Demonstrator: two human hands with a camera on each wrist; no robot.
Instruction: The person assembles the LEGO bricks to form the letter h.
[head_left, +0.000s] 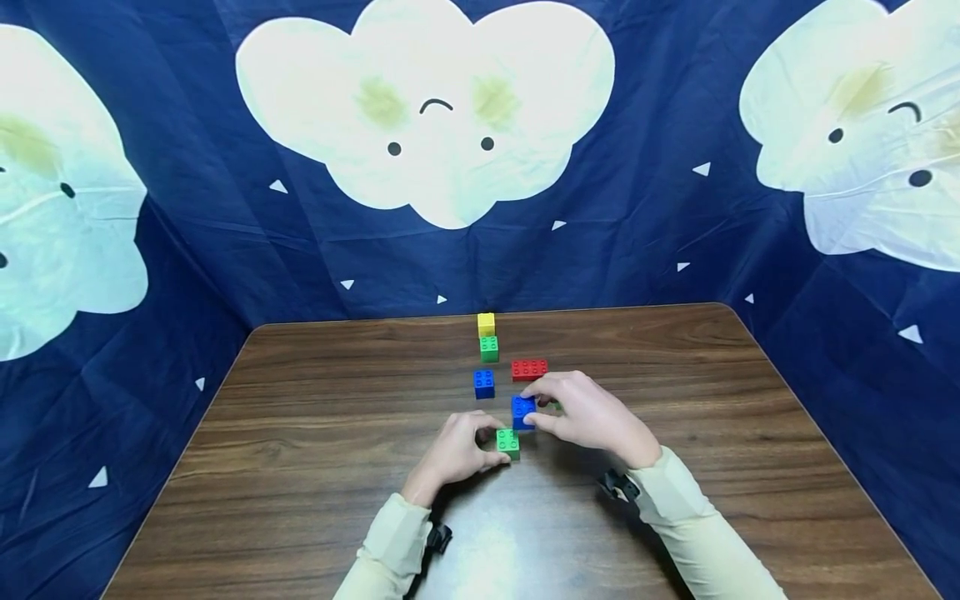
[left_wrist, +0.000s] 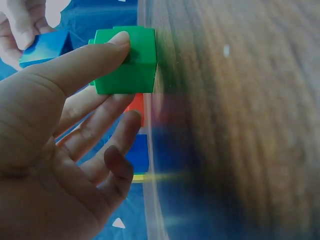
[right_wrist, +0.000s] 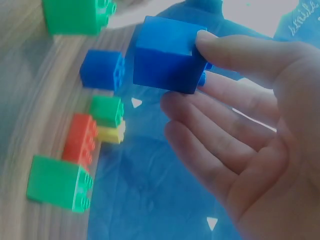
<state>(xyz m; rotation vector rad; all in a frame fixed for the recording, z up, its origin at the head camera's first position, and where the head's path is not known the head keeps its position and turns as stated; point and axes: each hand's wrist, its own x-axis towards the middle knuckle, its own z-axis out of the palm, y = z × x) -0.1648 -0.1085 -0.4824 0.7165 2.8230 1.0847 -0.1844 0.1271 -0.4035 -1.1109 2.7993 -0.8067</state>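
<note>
My left hand (head_left: 459, 450) pinches a green toy building brick (head_left: 507, 443) between thumb and fingers, low over the tabletop. In the left wrist view the thumb presses one side of this green brick (left_wrist: 145, 75). Just beyond it, my right hand (head_left: 592, 417) holds a blue brick (head_left: 523, 412) by its sides. The right wrist view shows that blue brick (right_wrist: 165, 62) raised off the table, its studs turned toward the palm. The two held bricks are close together; whether they touch cannot be told from the head view.
Past the hands stand another blue brick (head_left: 483, 384), a longer red brick (head_left: 529, 370), a green brick (head_left: 489, 348) and a yellow brick (head_left: 486, 324). One more green brick (right_wrist: 55, 182) is mostly hidden by the right hand from above. A blue cloth backdrop (head_left: 660, 250) borders the wooden table (head_left: 315, 483).
</note>
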